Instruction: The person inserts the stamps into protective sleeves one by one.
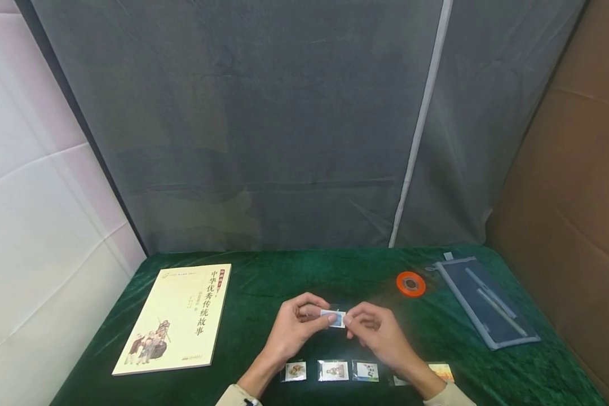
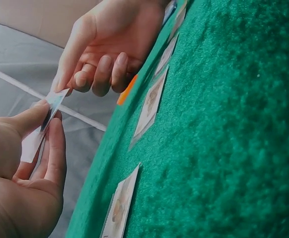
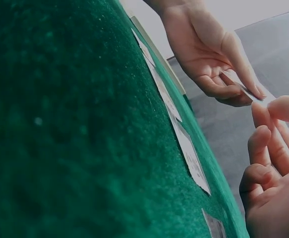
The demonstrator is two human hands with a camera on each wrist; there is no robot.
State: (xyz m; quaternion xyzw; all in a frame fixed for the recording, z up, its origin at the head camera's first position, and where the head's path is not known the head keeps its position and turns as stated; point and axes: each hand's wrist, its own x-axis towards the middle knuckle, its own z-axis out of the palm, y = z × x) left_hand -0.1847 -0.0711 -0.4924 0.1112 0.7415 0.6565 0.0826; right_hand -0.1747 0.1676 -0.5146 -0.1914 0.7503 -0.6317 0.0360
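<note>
Above the table, my left hand (image 1: 290, 334) pinches the left part of a small blue-and-white stamp (image 1: 340, 321) between thumb and fingers. The thumb and fingertip of my right hand (image 1: 383, 335) pinch the stamp's right edge. Part of its picture is hidden under the left thumb. In the left wrist view, the stamp (image 2: 31, 145) is tilted, with a clear film edge behind it. A row of stamps in clear sleeves lies below the hands: one with a brownish picture (image 1: 296, 371), one with a grey figure (image 1: 333, 370) and one with dark shapes (image 1: 366, 371).
A yellow stamp (image 1: 441, 371) and another sleeve lie partly behind the right forearm. On the left is a cream book (image 1: 175, 321). An orange disc-shaped roll (image 1: 411, 284) and a blue-grey mesh pouch (image 1: 487, 304) with slim tools lie right on the green cloth (image 1: 264, 282).
</note>
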